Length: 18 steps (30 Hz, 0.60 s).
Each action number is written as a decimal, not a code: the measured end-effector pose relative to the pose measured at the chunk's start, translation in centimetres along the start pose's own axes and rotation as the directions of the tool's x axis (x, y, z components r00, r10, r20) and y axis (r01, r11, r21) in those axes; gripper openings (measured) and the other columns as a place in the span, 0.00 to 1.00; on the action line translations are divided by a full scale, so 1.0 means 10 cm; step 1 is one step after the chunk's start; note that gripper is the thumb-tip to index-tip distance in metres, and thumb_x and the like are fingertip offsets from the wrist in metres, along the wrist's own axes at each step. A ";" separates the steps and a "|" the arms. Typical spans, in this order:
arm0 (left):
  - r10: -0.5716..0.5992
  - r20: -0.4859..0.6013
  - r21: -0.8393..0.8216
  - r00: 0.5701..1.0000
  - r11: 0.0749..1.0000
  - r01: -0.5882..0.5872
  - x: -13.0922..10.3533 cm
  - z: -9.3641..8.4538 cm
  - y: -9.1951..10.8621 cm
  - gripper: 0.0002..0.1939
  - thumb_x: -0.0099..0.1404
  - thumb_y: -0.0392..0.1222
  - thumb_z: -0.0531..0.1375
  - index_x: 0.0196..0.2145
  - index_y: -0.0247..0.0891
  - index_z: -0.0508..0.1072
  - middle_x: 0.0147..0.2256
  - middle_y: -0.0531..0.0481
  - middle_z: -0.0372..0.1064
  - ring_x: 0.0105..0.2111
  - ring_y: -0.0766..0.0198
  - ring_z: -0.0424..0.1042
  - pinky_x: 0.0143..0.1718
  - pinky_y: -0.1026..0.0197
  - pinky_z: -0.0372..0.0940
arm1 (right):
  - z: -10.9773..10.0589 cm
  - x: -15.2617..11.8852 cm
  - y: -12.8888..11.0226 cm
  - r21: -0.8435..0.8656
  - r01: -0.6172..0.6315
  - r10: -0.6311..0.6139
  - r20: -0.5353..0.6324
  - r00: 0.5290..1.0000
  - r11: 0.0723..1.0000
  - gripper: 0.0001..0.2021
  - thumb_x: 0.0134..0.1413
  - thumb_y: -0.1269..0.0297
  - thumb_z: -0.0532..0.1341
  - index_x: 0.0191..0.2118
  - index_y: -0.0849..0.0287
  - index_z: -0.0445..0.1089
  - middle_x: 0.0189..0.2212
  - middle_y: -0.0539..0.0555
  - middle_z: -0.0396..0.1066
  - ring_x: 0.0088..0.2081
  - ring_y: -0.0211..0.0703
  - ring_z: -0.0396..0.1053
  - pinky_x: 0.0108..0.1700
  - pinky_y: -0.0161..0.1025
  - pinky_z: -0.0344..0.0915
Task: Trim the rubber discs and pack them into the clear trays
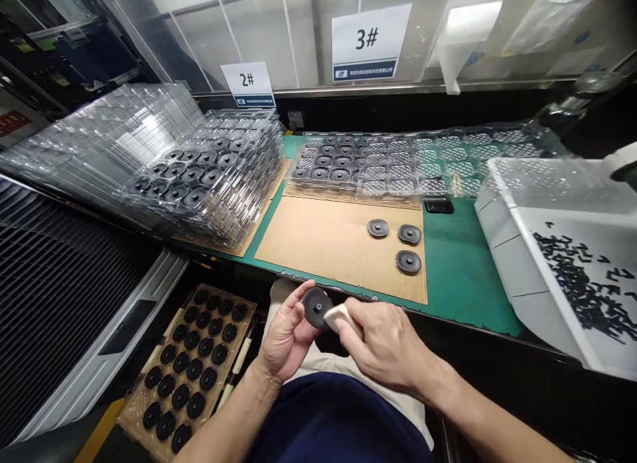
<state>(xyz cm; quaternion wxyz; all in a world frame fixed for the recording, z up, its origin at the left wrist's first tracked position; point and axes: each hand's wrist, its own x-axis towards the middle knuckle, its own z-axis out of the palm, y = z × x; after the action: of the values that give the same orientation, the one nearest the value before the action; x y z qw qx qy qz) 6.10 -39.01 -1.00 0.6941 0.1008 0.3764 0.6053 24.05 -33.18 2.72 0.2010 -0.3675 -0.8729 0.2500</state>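
My left hand (288, 333) holds a round black part (317, 306) with a small raised centre, its fingers around the left and lower edge. In my right hand (381, 340) is a pale, cream-coloured block (343, 316), gripped between thumb and fingers. The block's tip meets the right edge of the black part. Both hands are in front of the table edge, above the lap. Three similar black parts lie on the cardboard sheet (318, 234): one at the left (378, 228), one at the upper right (409, 234) and one at the lower right (409, 261).
Stacked clear trays (239, 211) with black parts stand at the left. More trays (343, 161) lie behind the cardboard, beside a dark flat object (438, 205). A white bin (527, 264) at the right holds small black pieces. Below left is a filled tray (233, 294).
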 end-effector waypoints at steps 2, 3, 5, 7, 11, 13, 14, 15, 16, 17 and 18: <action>0.041 -0.004 0.066 0.999 0.997 -0.041 -0.01 0.05 0.00 0.29 0.52 0.40 0.78 0.52 0.44 0.79 0.47 0.49 0.77 0.45 0.63 0.75 0.48 0.65 0.71 | 0.02 -0.01 -0.06 0.139 -0.041 0.042 -0.006 0.999 0.989 0.14 0.69 0.65 0.53 0.28 0.55 0.54 0.20 0.45 0.58 0.21 0.36 0.54 0.28 0.39 0.45; 0.052 0.000 0.084 0.999 0.995 -0.052 -0.02 0.07 0.00 0.30 0.50 0.38 0.78 0.51 0.44 0.80 0.47 0.50 0.77 0.45 0.63 0.75 0.47 0.66 0.71 | 0.02 -0.01 -0.10 0.176 -0.026 0.035 -0.047 0.998 0.984 0.14 0.69 0.65 0.53 0.28 0.55 0.55 0.21 0.45 0.59 0.22 0.35 0.54 0.28 0.39 0.46; 0.097 0.015 0.093 0.995 0.991 -0.098 -0.04 0.11 0.00 0.31 0.48 0.37 0.79 0.50 0.45 0.80 0.47 0.50 0.77 0.44 0.64 0.75 0.47 0.67 0.71 | -0.01 0.01 -0.18 0.181 0.048 -0.024 -0.132 0.991 0.982 0.12 0.68 0.67 0.52 0.29 0.55 0.56 0.23 0.46 0.60 0.23 0.36 0.54 0.29 0.39 0.46; 0.155 0.026 0.092 0.988 0.983 -0.157 -0.05 0.12 0.04 0.30 0.49 0.37 0.79 0.51 0.46 0.80 0.46 0.51 0.77 0.45 0.64 0.75 0.48 0.68 0.71 | -0.05 0.02 -0.21 0.149 0.106 -0.086 -0.135 0.987 0.983 0.12 0.67 0.68 0.52 0.30 0.55 0.56 0.24 0.46 0.60 0.24 0.36 0.55 0.29 0.39 0.46; 0.179 0.027 0.087 0.983 0.980 -0.181 -0.07 0.06 0.21 0.30 0.52 0.40 0.78 0.53 0.46 0.79 0.49 0.50 0.77 0.49 0.60 0.75 0.52 0.63 0.72 | -0.04 0.05 -0.02 0.038 -0.003 0.008 -0.116 0.993 0.999 0.12 0.69 0.64 0.53 0.30 0.55 0.59 0.22 0.45 0.61 0.22 0.36 0.56 0.29 0.39 0.45; 0.169 0.019 0.056 0.986 0.984 -0.169 -0.07 0.02 0.27 0.30 0.54 0.42 0.77 0.54 0.45 0.78 0.50 0.48 0.77 0.52 0.55 0.75 0.54 0.55 0.73 | 0.05 0.09 0.20 -0.014 -0.105 0.103 -0.130 0.986 0.994 0.14 0.70 0.59 0.52 0.31 0.55 0.61 0.22 0.46 0.63 0.23 0.37 0.59 0.29 0.39 0.46; 0.160 0.010 0.039 0.987 0.986 -0.160 -0.06 0.01 0.30 0.29 0.55 0.43 0.76 0.55 0.44 0.77 0.50 0.47 0.76 0.53 0.53 0.74 0.54 0.51 0.73 | 0.11 0.11 0.32 -0.029 -0.144 0.139 -0.129 0.982 0.989 0.14 0.71 0.58 0.52 0.31 0.55 0.61 0.22 0.47 0.64 0.23 0.38 0.61 0.29 0.38 0.47; 0.149 -0.002 0.025 0.989 0.989 -0.149 -0.05 0.00 0.31 0.28 0.57 0.43 0.75 0.55 0.44 0.76 0.52 0.46 0.76 0.54 0.51 0.74 0.54 0.48 0.74 | 0.19 0.14 0.46 -0.040 -0.170 0.164 -0.125 0.978 0.985 0.15 0.71 0.57 0.52 0.31 0.54 0.62 0.22 0.47 0.65 0.24 0.39 0.62 0.29 0.38 0.47; 0.129 -0.015 0.017 0.992 0.992 -0.128 -0.03 0.00 0.32 0.27 0.59 0.42 0.73 0.55 0.43 0.76 0.53 0.45 0.76 0.55 0.50 0.74 0.54 0.47 0.74 | 0.26 0.16 0.60 -0.053 -0.186 0.179 -0.125 0.976 0.981 0.15 0.72 0.56 0.52 0.32 0.54 0.62 0.22 0.47 0.66 0.24 0.39 0.64 0.29 0.38 0.48; 0.096 -0.029 0.016 0.995 0.995 -0.095 0.00 0.00 0.33 0.25 0.61 0.40 0.71 0.56 0.42 0.76 0.54 0.43 0.75 0.55 0.49 0.74 0.53 0.47 0.74 | 0.34 0.18 0.74 -0.069 -0.193 0.183 -0.130 0.975 0.979 0.15 0.72 0.57 0.52 0.32 0.54 0.63 0.23 0.48 0.67 0.25 0.40 0.65 0.29 0.38 0.48; 0.054 -0.049 0.021 0.997 0.998 -0.053 0.03 0.00 0.33 0.23 0.63 0.38 0.70 0.56 0.41 0.76 0.54 0.41 0.75 0.54 0.49 0.75 0.52 0.47 0.75 | 0.41 0.19 0.87 -0.087 -0.194 0.180 -0.143 0.973 0.977 0.15 0.72 0.57 0.51 0.32 0.54 0.64 0.23 0.49 0.68 0.26 0.41 0.67 0.29 0.38 0.48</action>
<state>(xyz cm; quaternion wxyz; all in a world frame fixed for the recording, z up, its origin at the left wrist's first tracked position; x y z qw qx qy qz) 3.55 -37.91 0.85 0.6670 0.1029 0.3967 0.6222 25.32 -27.71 -5.32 0.2162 -0.4739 -0.8303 0.1982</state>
